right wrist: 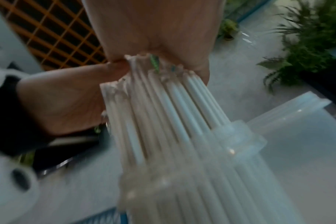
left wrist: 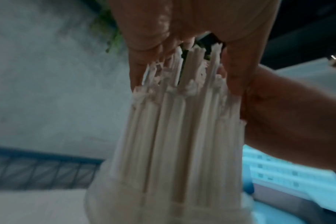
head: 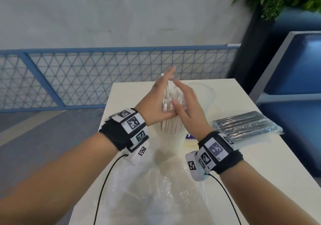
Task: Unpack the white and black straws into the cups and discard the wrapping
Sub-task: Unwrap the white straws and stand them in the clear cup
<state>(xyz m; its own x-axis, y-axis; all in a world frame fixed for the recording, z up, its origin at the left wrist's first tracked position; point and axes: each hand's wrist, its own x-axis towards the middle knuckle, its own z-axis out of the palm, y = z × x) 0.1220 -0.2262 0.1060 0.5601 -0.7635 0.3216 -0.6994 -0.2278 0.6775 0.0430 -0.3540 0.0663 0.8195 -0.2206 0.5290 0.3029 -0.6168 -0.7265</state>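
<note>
white paper-wrapped straws point(head: 171, 101) stand in a tight bunch in a clear plastic cup point(head: 171, 137), twisted wrapper tips up top. left hand point(head: 157, 99) & right hand point(head: 186, 101) flank the bunch w/ fingers straight, palms flat against its sides, nothing gripped. 2nd clear cup point(head: 205, 92) sits just beyond the right hand, empty as far as i can tell. black straws point(head: 246, 126), ridged & glossy in a clear bag, lie flat to the right of the right wrist. crinkly clear wrapping point(head: 156, 186) lies below both wrists on the white table point(head: 260, 164).
</note>
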